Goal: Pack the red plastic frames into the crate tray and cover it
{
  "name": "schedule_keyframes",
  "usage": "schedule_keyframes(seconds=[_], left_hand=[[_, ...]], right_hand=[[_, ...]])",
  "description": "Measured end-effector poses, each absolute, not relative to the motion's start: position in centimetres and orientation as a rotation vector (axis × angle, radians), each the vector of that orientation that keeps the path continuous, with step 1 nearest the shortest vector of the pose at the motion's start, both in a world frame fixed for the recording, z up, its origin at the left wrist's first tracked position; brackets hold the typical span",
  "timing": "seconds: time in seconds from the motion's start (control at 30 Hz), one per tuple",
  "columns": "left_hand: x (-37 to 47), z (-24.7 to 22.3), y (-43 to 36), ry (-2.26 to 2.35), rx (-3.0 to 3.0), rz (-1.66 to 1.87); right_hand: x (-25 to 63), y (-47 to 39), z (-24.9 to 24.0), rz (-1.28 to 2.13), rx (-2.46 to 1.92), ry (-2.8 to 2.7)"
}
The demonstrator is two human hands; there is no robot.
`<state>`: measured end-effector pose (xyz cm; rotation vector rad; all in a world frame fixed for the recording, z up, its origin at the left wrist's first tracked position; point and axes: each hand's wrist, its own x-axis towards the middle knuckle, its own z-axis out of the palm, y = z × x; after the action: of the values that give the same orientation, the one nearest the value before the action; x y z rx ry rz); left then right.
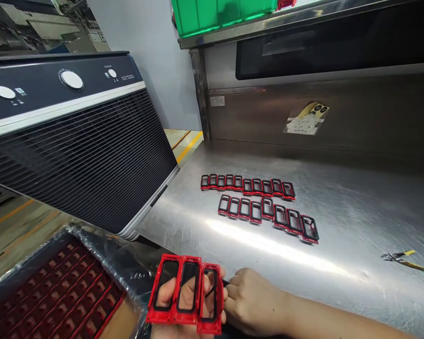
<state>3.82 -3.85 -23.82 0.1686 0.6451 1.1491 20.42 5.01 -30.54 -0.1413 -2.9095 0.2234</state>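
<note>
My left hand (188, 294) grips several red rectangular plastic frames (180, 315) with black inner rims, held side by side at the bottom middle. Its fingers show through their openings. Beside the rightmost frame, my right hand (245, 296) is closed, with its fingertips turned toward that frame and hidden from me. A bit of something black shows at its fingers, too small to name. On the metal table (339, 197), similar red and black frames stand in a back row (247, 186) and a front row (257, 213).
A box lined with plastic film (123, 278) holds many red parts at lower left. Behind it is a dark slatted machine (77, 155) with white knobs. Cutting pliers (404, 260) lie at the table's right. A green bin (229, 16) sits on the shelf above.
</note>
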Motion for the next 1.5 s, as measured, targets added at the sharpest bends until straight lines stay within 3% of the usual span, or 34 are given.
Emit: schedule_keyframes(seconds=[0.4,1.13,1.5], left_hand=[[4.5,-23.6,-3.9,0.502,-0.005,1.149],[5.1,-23.9,-3.7,0.494,0.242,1.196],[5.0,-24.4,-4.6,0.619,0.142,1.221]], right_hand=[[20.4,5.0,-30.8,0.243,-0.129,-2.889],[20.5,4.9,-30.8,0.32,-0.141,-2.864],[20.6,4.9,-31.2,0.203,-0.137,-2.847]])
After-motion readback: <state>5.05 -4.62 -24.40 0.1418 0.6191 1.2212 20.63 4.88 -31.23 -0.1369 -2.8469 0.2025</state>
